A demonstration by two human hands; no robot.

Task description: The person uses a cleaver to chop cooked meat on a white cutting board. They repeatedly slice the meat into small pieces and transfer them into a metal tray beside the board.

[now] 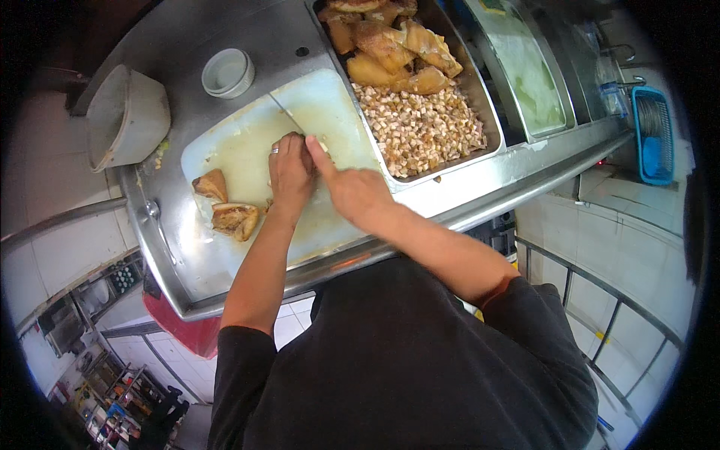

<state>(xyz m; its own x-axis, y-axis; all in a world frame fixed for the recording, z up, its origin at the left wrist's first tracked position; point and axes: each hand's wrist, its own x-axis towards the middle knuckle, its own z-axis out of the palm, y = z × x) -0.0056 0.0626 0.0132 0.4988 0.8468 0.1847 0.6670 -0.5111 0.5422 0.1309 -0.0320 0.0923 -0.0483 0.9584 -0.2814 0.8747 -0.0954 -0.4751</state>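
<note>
My right hand (354, 191) grips a knife (287, 111), its index finger stretched forward along the tool. The thin blade points away from me over the cutting board (343, 129), and the handle is hidden in my palm. Close beside the blade, my left hand (292, 169), with a ring on one finger, presses a brown piece of meat (307, 161) against the board. Most of that piece is covered by my fingers. Two chunks of browned cooked meat, one (211, 184) behind the other (236, 220), lie at the board's left side.
Right of the board, a metal tray (497, 126) holds diced meat (419, 126) and larger cooked pieces (388, 48). A white ribbed bowl (228, 73) and a white tub (132, 118) stand at left. A spoon (160, 225) lies near the steel counter's raised rim (332, 267).
</note>
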